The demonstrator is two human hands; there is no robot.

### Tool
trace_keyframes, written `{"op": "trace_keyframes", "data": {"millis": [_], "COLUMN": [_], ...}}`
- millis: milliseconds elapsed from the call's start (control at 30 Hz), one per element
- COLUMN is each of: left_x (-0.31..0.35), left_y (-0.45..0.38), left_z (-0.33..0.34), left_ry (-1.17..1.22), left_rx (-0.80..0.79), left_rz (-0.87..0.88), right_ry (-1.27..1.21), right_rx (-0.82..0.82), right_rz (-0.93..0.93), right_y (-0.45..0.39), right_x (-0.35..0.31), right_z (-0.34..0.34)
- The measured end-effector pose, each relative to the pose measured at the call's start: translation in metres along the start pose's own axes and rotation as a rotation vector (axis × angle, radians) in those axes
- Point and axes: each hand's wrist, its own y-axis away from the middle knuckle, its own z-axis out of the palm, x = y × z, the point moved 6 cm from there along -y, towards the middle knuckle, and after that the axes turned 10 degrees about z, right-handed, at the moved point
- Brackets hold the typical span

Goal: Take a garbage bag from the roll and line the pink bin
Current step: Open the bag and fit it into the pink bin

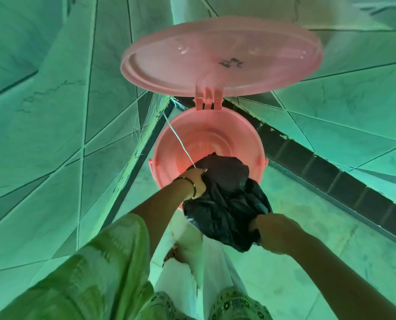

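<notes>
The pink bin (206, 132) stands on the floor in a tiled corner, and its round lid (220, 56) is swung up and open on the back hinge. A crumpled black garbage bag (227, 199) hangs over the bin's near rim, its top part reaching inside. My left hand (195, 182) grips the bag at its left edge over the rim. At the bag's lower right, just outside the bin, my right hand (273, 232) holds it. The inside of the bin shows bare pink. No roll is in view.
Tiled walls close in on the left and at the back right, with a dark tile band (331, 179) along the right wall's base. A thin white cord (178, 139) runs from the corner across the bin. My legs and feet (183, 252) are right below the bin.
</notes>
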Motion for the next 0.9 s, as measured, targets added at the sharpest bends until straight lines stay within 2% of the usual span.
{"op": "trace_keyframes", "data": {"millis": [100, 233, 333, 400, 500, 567, 700, 767, 833, 900], "left_x": [0.007, 0.038, 0.053, 0.052, 0.039, 0.023, -0.018, -0.038, -0.045, -0.042], "left_y": [0.04, 0.098, 0.125, 0.126, 0.119, 0.114, 0.127, 0.138, 0.145, 0.151], "left_z": [0.024, 0.053, 0.068, 0.061, 0.03, -0.006, -0.084, -0.108, -0.122, -0.123], "left_ry": [-0.209, -0.09, -0.165, -0.138, 0.009, 0.135, 0.36, 0.448, 0.354, 0.152], "left_rx": [-0.097, -0.156, -0.259, -0.223, 0.02, 0.319, 0.999, 1.234, 1.284, 1.183], "left_rz": [-0.023, 0.094, 0.231, 0.256, 0.224, 0.146, -0.098, -0.088, 0.038, 0.141], "right_ry": [-0.112, -0.258, -0.281, -0.256, -0.24, -0.303, -0.559, -0.697, -0.711, -0.634], "right_rx": [0.085, 0.197, 0.257, 0.256, 0.26, 0.316, 0.604, 0.74, 0.809, 0.805], "right_rz": [0.029, 0.047, 0.05, 0.043, 0.02, 0.005, -0.078, -0.054, 0.003, 0.047], "right_y": [0.001, -0.007, -0.008, -0.01, -0.012, -0.009, 0.009, 0.02, 0.025, 0.025], "right_x": [0.016, 0.033, 0.038, 0.036, 0.031, 0.026, 0.018, 0.023, 0.028, 0.031], "right_z": [-0.016, -0.043, -0.059, -0.062, -0.062, -0.065, -0.081, -0.089, -0.092, -0.091]}}
